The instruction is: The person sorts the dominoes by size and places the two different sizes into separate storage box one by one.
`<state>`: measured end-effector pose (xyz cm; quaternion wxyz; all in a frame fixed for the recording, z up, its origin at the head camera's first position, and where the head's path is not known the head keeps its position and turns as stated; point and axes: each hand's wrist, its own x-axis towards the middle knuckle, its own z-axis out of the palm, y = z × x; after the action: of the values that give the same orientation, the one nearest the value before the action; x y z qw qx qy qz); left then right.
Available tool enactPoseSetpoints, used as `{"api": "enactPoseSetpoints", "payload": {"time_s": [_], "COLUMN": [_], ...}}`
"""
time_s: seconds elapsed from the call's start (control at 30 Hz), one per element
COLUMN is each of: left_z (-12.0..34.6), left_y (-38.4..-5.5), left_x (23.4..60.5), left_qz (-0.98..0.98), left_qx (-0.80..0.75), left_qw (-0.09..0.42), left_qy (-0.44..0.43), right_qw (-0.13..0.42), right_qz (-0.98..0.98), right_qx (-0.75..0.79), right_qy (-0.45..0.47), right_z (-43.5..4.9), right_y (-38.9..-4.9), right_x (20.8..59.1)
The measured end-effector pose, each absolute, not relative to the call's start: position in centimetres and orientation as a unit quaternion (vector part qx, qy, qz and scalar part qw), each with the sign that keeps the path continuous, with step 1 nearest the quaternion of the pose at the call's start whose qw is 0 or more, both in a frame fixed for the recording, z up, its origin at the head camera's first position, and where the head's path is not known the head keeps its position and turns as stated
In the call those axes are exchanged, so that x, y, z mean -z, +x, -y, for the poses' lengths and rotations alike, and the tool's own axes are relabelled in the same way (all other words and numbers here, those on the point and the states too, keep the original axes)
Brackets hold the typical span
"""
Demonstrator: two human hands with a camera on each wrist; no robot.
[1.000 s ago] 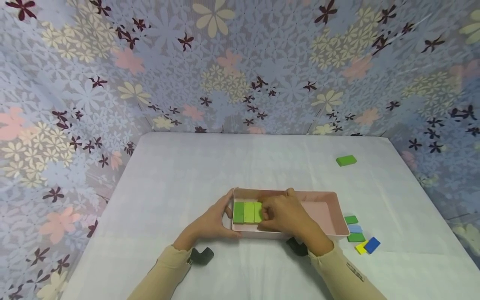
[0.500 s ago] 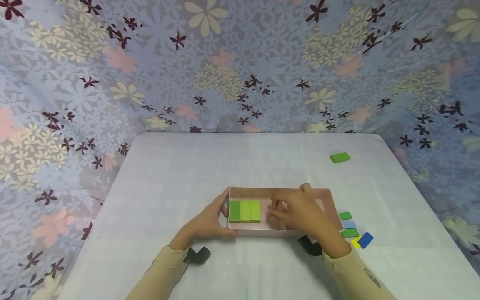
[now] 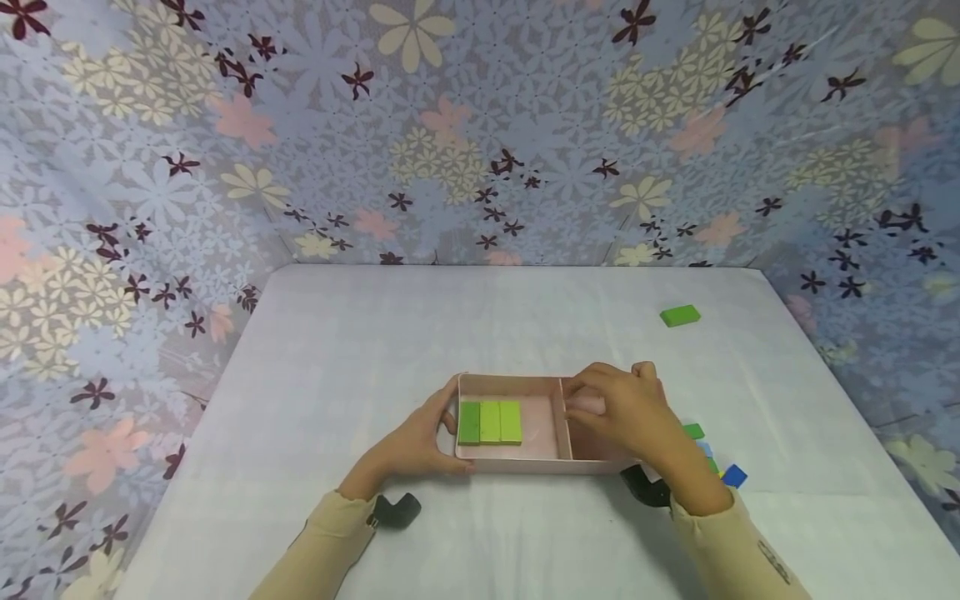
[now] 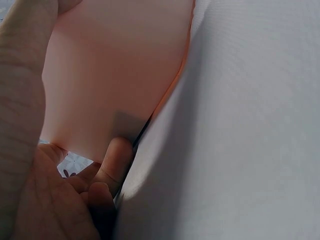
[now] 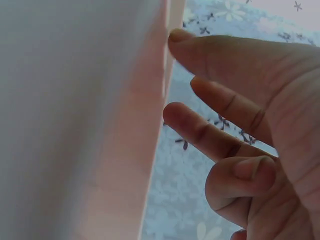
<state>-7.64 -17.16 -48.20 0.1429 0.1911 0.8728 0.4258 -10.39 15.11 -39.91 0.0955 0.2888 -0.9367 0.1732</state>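
My left hand grips the left end of a long pink box, its thumb along the front wall and fingers behind the end. In the left wrist view those fingers curl against the box's pink wall. A green block and two lime blocks lie side by side in the box's left compartment. A thin divider separates this from the right compartment, over which my right hand hovers. The right wrist view shows that hand's thumb and fingers apart, with nothing between them.
Right of the box lie several small blocks, among them a blue one and a green one, partly hidden by my right arm. Another green block lies farther back on the white-covered table. Flowered cloth stands behind.
My right hand has left the lime blocks and moved right, past the divider, uncovering it. My left hand keeps its hold on the box end. The view has shifted slightly.
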Motion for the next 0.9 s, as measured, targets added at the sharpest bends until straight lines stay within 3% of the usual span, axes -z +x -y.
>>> {"api": "enactPoseSetpoints", "payload": {"time_s": [0.57,0.9], "left_z": [17.0,17.0], "left_y": [-7.6,-7.6], "left_x": [48.2,48.0], "left_qz": [-0.868,-0.867], "left_qx": [-0.433,-0.435], "left_qw": [0.138,0.139], "left_qy": [0.198,0.200], "right_qw": [0.072,0.085], "right_qz": [0.962,0.970], "right_qx": [-0.190,-0.175], "right_qy": [0.183,0.146], "right_z": [-21.5,-23.9], "right_y": [-12.2,-13.3], "right_x": [38.6,39.0]}}
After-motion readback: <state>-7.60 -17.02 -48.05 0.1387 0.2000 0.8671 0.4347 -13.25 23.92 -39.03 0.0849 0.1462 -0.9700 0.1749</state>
